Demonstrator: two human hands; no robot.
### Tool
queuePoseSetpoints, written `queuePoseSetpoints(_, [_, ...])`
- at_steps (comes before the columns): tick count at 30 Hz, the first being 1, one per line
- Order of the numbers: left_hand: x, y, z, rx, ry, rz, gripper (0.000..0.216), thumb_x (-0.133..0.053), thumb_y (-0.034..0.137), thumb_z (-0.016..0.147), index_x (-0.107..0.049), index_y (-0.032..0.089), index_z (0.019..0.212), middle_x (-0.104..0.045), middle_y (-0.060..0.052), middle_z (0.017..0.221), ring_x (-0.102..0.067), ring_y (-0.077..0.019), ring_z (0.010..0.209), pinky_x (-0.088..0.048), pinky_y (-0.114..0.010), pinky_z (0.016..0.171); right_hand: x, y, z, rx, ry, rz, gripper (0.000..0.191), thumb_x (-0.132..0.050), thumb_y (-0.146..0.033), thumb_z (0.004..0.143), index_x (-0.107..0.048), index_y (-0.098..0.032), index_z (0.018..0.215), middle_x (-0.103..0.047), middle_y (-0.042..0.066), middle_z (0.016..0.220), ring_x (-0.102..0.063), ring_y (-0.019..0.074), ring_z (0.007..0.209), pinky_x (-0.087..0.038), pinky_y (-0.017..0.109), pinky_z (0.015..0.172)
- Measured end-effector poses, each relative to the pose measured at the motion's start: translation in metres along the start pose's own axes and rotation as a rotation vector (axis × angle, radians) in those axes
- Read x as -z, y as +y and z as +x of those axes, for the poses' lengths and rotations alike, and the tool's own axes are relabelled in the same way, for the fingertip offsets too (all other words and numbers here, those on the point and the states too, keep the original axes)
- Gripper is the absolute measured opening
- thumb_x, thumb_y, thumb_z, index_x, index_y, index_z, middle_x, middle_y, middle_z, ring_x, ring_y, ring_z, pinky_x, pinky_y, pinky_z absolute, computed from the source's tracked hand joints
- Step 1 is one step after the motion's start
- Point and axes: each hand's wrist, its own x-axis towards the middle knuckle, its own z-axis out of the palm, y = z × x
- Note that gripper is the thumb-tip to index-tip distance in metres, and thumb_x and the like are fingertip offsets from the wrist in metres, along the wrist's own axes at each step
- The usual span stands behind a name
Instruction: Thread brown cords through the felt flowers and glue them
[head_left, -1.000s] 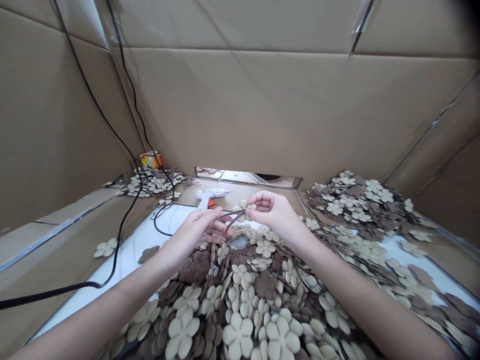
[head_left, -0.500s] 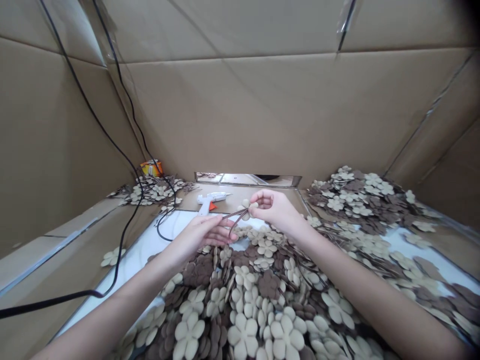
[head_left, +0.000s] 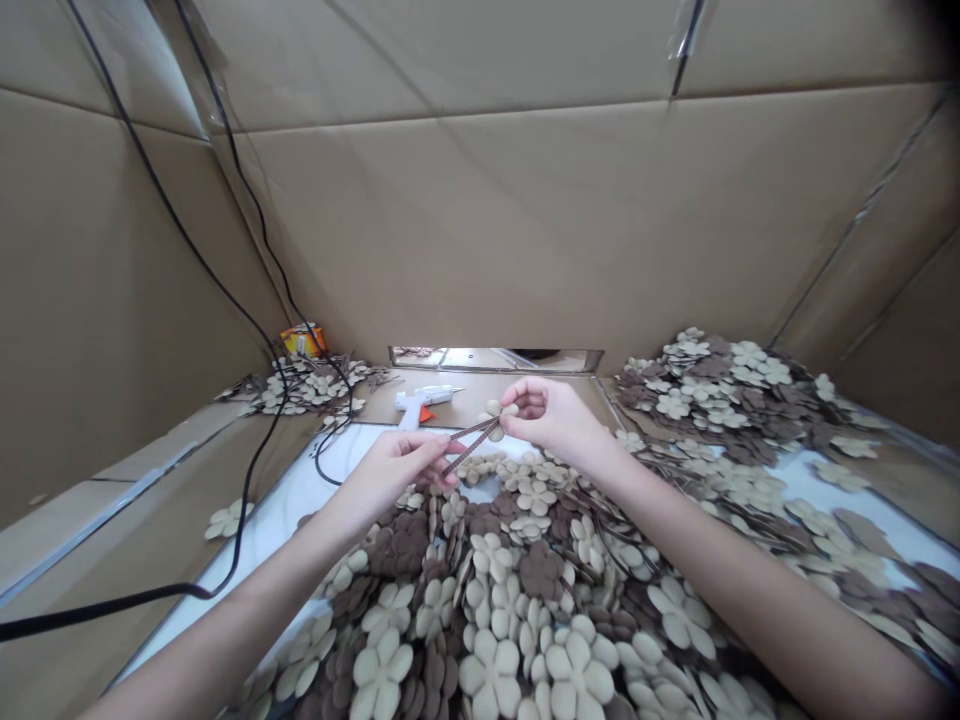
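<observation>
Cardboard walls (head_left: 450,230) box in a white tabletop (head_left: 292,500) heaped with tan and brown flower cutouts (head_left: 487,590); the right hand (head_left: 555,420) pinches a tan flower (head_left: 493,420), the left hand (head_left: 394,470) grips brown strips (head_left: 471,445).

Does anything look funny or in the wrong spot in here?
Yes, one cream flower cutout lies alone on the cardboard ledge at the left, away from the big piles. A black cable also trails across that ledge, which looks untidy.

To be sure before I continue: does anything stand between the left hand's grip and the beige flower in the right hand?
Nothing visible does. The left hand pinches a brown strip, which runs across the gap and reaches the beige flower held by the right hand.
</observation>
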Motion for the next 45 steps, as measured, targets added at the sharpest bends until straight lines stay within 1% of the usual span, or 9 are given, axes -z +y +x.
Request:
queuePoseSetpoints(7, [0.003, 0.004, -0.005, -0.108, 0.089, 0.422, 0.042, -0.050, 0.051, 0.082, -0.073, 0.016, 0.084, -0.068, -0.002, 0.061, -0.050, -0.0145, 0.045, -0.035, -0.024, 0.046, -0.002, -0.001, 0.000, -0.041, -0.029, 0.071, 0.022, -0.069, -0.014, 0.059, -0.058, -0.016, 0.077, -0.064, 0.000, 0.069, -0.059, 0.0097, 0.060, -0.048, 0.023, 0.058])
queuePoseSetpoints(12, [0.007, 0.006, -0.008, -0.152, 0.155, 0.577, 0.048, -0.043, 0.054, 0.085, -0.073, 0.018, 0.071, -0.067, -0.002, 0.059, -0.053, -0.0182, 0.053, -0.034, -0.025, 0.051, -0.004, -0.006, -0.004, -0.081, -0.045, 0.102, 0.023, -0.070, -0.012, 0.058, -0.057, -0.016, 0.076, -0.063, -0.002, 0.069, -0.059, 0.0086, 0.060, -0.047, 0.022, 0.059])
queuePoseSetpoints(15, [0.008, 0.007, -0.009, -0.248, 0.258, 0.611, 0.040, -0.050, 0.051, 0.083, -0.074, 0.020, 0.080, -0.071, -0.004, 0.075, -0.059, -0.0231, 0.072, -0.038, -0.026, 0.061, -0.006, -0.010, -0.006, -0.108, -0.052, 0.116, 0.022, -0.070, -0.011, 0.057, -0.057, -0.016, 0.075, -0.062, -0.002, 0.067, -0.058, 0.0086, 0.059, -0.046, 0.022, 0.059])
queuePoseSetpoints(18, [0.003, 0.009, -0.009, -0.327, 0.233, 0.550, 0.033, -0.052, 0.046, 0.083, -0.073, 0.021, 0.090, -0.071, -0.005, 0.093, -0.059, -0.0247, 0.087, -0.040, -0.026, 0.069, -0.010, -0.013, -0.008, -0.125, -0.056, 0.119, 0.023, -0.070, -0.010, 0.055, -0.057, -0.016, 0.073, -0.060, -0.004, 0.063, -0.056, 0.0080, 0.055, -0.045, 0.022, 0.058])
queuePoseSetpoints(23, [-0.005, 0.007, -0.004, -0.210, 0.057, 0.279, 0.033, -0.056, 0.046, 0.081, -0.073, 0.018, 0.084, -0.071, -0.004, 0.082, -0.058, -0.0179, 0.069, -0.041, -0.024, 0.062, -0.018, -0.012, -0.012, -0.129, -0.108, 0.107, 0.022, -0.069, -0.012, 0.057, -0.057, -0.016, 0.075, -0.059, -0.004, 0.065, -0.055, 0.0076, 0.055, -0.045, 0.022, 0.057])
queuePoseSetpoints(28, [-0.009, 0.003, -0.002, -0.108, 0.035, 0.088, 0.032, -0.067, 0.046, 0.073, -0.070, 0.015, 0.076, -0.066, -0.003, 0.068, -0.053, -0.0133, 0.058, -0.041, -0.023, 0.057, -0.022, -0.008, -0.016, -0.089, -0.169, 0.090, 0.024, -0.067, -0.013, 0.061, -0.055, -0.017, 0.082, -0.061, -0.002, 0.075, -0.057, 0.0082, 0.059, -0.046, 0.022, 0.056])
queuePoseSetpoints(32, [-0.009, 0.001, -0.002, -0.051, -0.010, -0.048, 0.031, -0.071, 0.045, 0.070, -0.069, 0.015, 0.077, -0.065, -0.002, 0.069, -0.054, -0.0114, 0.058, -0.043, -0.022, 0.058, -0.022, -0.005, -0.015, -0.095, -0.166, 0.111, 0.031, -0.067, -0.010, 0.060, -0.054, -0.018, 0.086, -0.063, -0.001, 0.079, -0.059, 0.0095, 0.062, -0.049, 0.022, 0.058])
queuePoseSetpoints(41, [-0.011, -0.001, -0.002, -0.031, 0.023, 0.000, 0.034, -0.075, 0.040, 0.066, -0.065, 0.014, 0.084, -0.067, -0.002, 0.069, -0.056, -0.0113, 0.057, -0.041, -0.022, 0.056, -0.023, -0.003, -0.014, -0.124, -0.178, 0.144, 0.036, -0.067, -0.007, 0.058, -0.053, -0.019, 0.089, -0.061, -0.003, 0.074, -0.059, 0.0095, 0.061, -0.049, 0.023, 0.060])
queuePoseSetpoints(45, [-0.011, 0.000, -0.002, -0.047, -0.016, 0.017, 0.031, -0.071, 0.043, 0.069, -0.065, 0.015, 0.081, -0.065, -0.003, 0.072, -0.060, -0.0153, 0.065, -0.047, -0.027, 0.064, -0.024, -0.005, -0.016, -0.147, -0.195, 0.161, 0.036, -0.067, -0.006, 0.057, -0.054, -0.019, 0.088, -0.062, -0.003, 0.074, -0.060, 0.0095, 0.062, -0.050, 0.024, 0.062])
